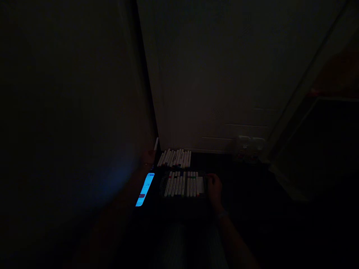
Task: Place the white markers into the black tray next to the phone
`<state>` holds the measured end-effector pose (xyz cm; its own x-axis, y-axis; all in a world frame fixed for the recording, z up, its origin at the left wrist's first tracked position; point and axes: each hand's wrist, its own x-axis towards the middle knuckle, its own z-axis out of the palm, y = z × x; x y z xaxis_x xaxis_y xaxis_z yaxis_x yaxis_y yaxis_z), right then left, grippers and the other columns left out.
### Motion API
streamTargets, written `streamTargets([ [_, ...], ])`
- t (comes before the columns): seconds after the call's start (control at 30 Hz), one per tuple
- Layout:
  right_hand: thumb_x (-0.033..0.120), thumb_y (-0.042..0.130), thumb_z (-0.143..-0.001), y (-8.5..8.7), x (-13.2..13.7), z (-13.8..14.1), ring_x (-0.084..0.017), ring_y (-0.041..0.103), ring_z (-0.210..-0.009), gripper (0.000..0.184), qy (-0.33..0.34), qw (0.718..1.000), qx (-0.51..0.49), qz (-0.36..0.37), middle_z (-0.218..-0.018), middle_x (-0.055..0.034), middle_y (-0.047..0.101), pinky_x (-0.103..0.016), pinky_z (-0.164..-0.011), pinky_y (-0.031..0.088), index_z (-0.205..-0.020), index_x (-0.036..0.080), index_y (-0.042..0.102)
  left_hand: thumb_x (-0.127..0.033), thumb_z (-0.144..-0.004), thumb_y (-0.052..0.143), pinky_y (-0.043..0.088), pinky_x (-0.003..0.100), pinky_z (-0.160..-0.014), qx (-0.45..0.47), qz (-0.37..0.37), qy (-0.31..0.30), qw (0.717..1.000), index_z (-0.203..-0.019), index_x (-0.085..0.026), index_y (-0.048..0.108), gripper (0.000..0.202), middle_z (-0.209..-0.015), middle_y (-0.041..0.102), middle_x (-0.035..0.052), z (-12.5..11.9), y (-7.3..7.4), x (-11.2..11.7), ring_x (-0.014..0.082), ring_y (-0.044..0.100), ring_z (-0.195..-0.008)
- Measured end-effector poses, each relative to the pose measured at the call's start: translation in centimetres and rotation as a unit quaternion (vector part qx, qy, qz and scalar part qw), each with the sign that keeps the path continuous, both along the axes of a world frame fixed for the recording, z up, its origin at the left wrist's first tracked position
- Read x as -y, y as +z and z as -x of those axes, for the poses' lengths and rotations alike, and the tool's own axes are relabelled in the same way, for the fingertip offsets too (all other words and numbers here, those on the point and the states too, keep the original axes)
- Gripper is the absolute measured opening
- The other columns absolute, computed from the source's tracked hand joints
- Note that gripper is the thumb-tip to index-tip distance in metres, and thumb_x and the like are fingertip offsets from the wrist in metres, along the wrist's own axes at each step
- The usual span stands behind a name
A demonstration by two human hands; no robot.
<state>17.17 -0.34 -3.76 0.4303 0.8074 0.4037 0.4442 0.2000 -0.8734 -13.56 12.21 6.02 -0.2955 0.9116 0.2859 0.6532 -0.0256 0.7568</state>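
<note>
In the dim light my left hand [148,157] is closed around a white marker [156,144], which points upward beside the wall. My right hand [214,188] has its fingers curled at the right edge of a dark marker case [205,186]. White markers [179,185] with coloured ends lie side by side in that case, in two groups. Just behind it, a row of loose white markers [174,158] rests on the dark surface. Fine details of both hands are lost in the darkness.
A lit phone [145,189] lies left of the case, below my left hand. Clear plastic packaging [249,149] stands at the back right against the pale wall [213,74]. Another wall runs close along the left side. My legs [193,244] are below the case.
</note>
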Motion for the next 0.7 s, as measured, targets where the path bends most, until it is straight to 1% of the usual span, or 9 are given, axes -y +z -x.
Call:
streamTargets([
  [0.07,0.029,0.038,-0.078,0.2,0.1,0.1,-0.019,0.054,-0.084,0.027,0.001,1.000,-0.013,0.002,-0.089,-0.0062,0.062,-0.028,-0.076,0.038,-0.087,0.017,0.061,-0.035,-0.083,0.038,0.048,0.028,-0.075,0.055,-0.076,-0.026,0.995,-0.099,-0.013,0.058,0.034,-0.096,0.064,0.0097,-3.5,0.6,2.7,0.0165,0.059,-0.089],
  [0.13,0.030,0.038,-0.078,0.5,0.4,0.2,-0.019,0.054,-0.083,0.028,0.007,0.999,-0.032,-0.004,-0.088,-0.0060,0.062,-0.028,-0.076,0.038,-0.087,0.017,0.061,-0.035,-0.085,0.038,0.047,0.029,-0.080,0.059,-0.138,-0.109,0.983,-0.108,-0.016,0.053,0.034,-0.105,0.061,0.0088,-7.7,-0.1,6.6,0.0162,0.058,-0.094],
  [0.23,0.033,0.036,-0.079,1.1,1.1,-0.1,-0.018,0.054,-0.085,0.031,0.029,0.997,-0.066,-0.019,-0.090,-0.0050,0.062,-0.027,-0.076,0.038,-0.090,0.017,0.061,-0.030,-0.087,0.034,0.042,0.033,-0.090,-0.038,-0.152,-0.183,0.971,-0.108,-0.019,0.052,0.030,-0.109,0.058,0.0083,-13.3,-3.3,13.0,0.0176,0.053,-0.102],
  [0.3,0.036,0.033,-0.081,1.5,1.5,-0.4,-0.017,0.054,-0.085,0.035,0.053,0.993,-0.098,-0.027,-0.091,-0.0043,0.062,-0.026,-0.075,0.039,-0.092,0.018,0.060,-0.025,-0.089,0.027,0.042,0.035,-0.089,-0.093,-0.132,-0.207,0.965,-0.102,-0.019,0.053,0.030,-0.103,0.059,0.0089,-15.4,-5.6,16.1,0.0180,0.054,-0.099],
  [0.33,0.037,0.030,-0.082,1.7,1.7,-0.6,-0.016,0.055,-0.084,0.037,0.066,0.991,-0.113,-0.030,-0.090,-0.0039,0.062,-0.025,-0.074,0.039,-0.094,0.018,0.060,-0.024,-0.089,0.025,0.043,0.035,-0.087,-0.118,-0.122,-0.219,0.961,-0.101,-0.019,0.053,0.031,-0.101,0.059,0.0093,-15.9,-6.6,17.0,0.0184,0.055,-0.097],
  [0.4,0.040,0.026,-0.084,1.9,1.8,-0.8,-0.015,0.056,-0.079,0.042,0.086,0.987,-0.134,-0.028,-0.086,-0.0033,0.062,-0.024,-0.070,0.040,-0.096,0.018,0.059,-0.023,-0.089,0.027,0.046,0.033,-0.079,-0.172,-0.083,-0.262,0.946,-0.093,-0.020,0.054,0.028,-0.089,0.062,0.0076,-15.9,-7.8,17.7,0.0178,0.058,-0.084],
  [0.47,0.043,0.024,-0.084,1.9,1.7,-0.7,-0.015,0.056,-0.074,0.045,0.094,0.987,-0.130,-0.014,-0.081,-0.0027,0.063,-0.023,-0.067,0.040,-0.094,0.018,0.060,-0.024,-0.088,0.031,0.046,0.032,-0.076,-0.217,-0.064,-0.279,0.933,-0.089,-0.021,0.055,0.025,-0.085,0.063,0.0066,-15.2,-8.3,17.2,0.0181,0.059,-0.081],
  [0.57,0.046,0.030,-0.083,1.6,1.2,-0.3,-0.015,0.055,-0.071,0.043,0.096,0.991,-0.088,0.009,-0.079,-0.0020,0.063,-0.023,-0.064,0.040,-0.085,0.019,0.063,-0.024,-0.089,0.028,0.045,0.032,-0.078,-0.225,-0.055,-0.263,0.937,-0.094,-0.021,0.056,0.029,-0.092,0.064,0.0070,-14.1,-8.3,16.2,0.0179,0.059,-0.086],
  [0.7,0.046,0.035,-0.080,1.1,0.7,-0.1,-0.014,0.053,-0.065,0.038,0.098,0.994,-0.052,0.025,-0.071,0.0007,0.061,-0.021,-0.058,0.039,-0.081,0.020,0.063,-0.031,-0.089,0.031,0.040,0.034,-0.089,-0.189,-0.091,-0.278,0.938,-0.104,-0.022,0.056,0.031,-0.104,0.062,0.0049,-13.6,-8.1,16.0,0.0178,0.055,-0.098],
])
